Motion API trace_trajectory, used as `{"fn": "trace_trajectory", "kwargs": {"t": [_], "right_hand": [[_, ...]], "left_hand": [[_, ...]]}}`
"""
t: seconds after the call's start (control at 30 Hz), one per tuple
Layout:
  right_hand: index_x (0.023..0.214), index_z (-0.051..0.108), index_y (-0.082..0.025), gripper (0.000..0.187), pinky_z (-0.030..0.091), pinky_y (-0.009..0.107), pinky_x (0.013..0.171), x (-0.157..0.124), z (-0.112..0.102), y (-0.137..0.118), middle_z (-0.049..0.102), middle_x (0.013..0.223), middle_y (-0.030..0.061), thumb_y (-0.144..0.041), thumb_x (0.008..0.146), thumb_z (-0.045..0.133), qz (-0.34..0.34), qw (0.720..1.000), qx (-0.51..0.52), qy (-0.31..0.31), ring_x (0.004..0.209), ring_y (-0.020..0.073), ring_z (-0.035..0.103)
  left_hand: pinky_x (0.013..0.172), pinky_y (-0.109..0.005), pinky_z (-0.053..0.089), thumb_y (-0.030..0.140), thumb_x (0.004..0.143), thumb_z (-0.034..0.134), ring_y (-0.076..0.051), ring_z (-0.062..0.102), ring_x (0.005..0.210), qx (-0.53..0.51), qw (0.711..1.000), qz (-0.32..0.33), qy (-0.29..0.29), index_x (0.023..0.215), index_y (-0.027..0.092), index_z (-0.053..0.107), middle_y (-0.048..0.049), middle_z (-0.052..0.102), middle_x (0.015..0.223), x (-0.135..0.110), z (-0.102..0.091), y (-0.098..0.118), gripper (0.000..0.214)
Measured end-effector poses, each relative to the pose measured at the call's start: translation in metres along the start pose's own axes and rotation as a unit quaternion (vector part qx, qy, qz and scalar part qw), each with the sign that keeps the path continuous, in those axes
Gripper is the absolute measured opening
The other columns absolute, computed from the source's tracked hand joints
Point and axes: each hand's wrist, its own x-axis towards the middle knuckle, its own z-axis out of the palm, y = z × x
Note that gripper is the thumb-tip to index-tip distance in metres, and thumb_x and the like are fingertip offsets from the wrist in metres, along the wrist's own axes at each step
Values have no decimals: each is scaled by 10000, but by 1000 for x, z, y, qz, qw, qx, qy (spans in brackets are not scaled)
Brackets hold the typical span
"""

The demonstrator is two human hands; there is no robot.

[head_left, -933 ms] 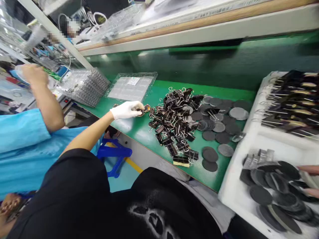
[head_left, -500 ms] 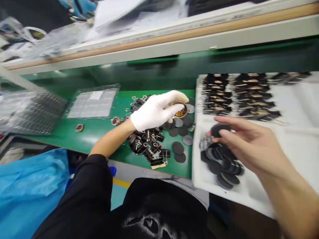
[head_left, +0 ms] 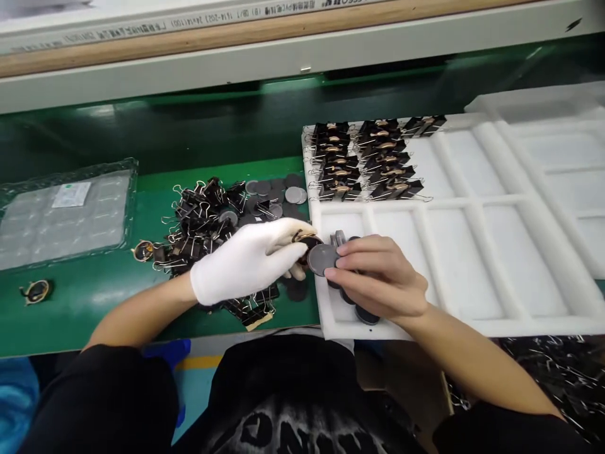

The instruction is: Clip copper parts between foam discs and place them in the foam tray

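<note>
The smooth green worktop (head_left: 94, 299) is showing a glossy, reflective finish. The clear moulded plastic tray (head_left: 106, 217) is glinting and is bearing a white rectangular paper label (head_left: 72, 195). The black wedge-shaped binder clips (head_left: 188, 247) are displaying shiny metal wire handles. The white compartmented foam-like tray (head_left: 466, 202) and white cloth glove (head_left: 246, 261) are presenting matt surfaces. The flat grey round disc (head_left: 322, 259) is appearing smooth and dull.

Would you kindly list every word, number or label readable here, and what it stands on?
"24x14(100)": the printed strip along the top, seemingly upside down.
"QB/T": same strip.
"PVC": same strip; its remaining print is too small or blurred.
White label on the clear tray: too small to read.
Black shirt: large lettering, cut off; no whole word readable.
</note>
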Motion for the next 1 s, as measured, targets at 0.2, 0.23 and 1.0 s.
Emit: {"fn": "trace_trajectory", "kwargs": {"t": [0.2,0.23,1.0], "right_hand": [[1270,751,-192,478,694,426,858,0,-1,6,728,1173,123,-14,827,738,-25,996,-55,-68,1125,298,729],[1292,742,-190,508,690,450,871,1,0,7,725,1193,134,-18,813,746,-27,995,-54,-78,1146,315,719],[827,744,-193,271,626,245,597,17,-4,20,757,886,42,-377,762,932,577,680,452,10,673,137,692]], "left_hand": [[791,-275,658,339,1076,464,-158,794,812,-71,996,-22,-45,1356,186,608,-29,800,915,6,-8,4,350],[788,-282,655,354,1072,475,-163,792,817,-70,997,-18,-40,1363,180,604,-37,800,934,7,-8,2,362],[493,-275,226,537,891,681,-104,366,436,532,834,-140,38,642,226,642,31,554,533,-11,-119,-38,400]]}}
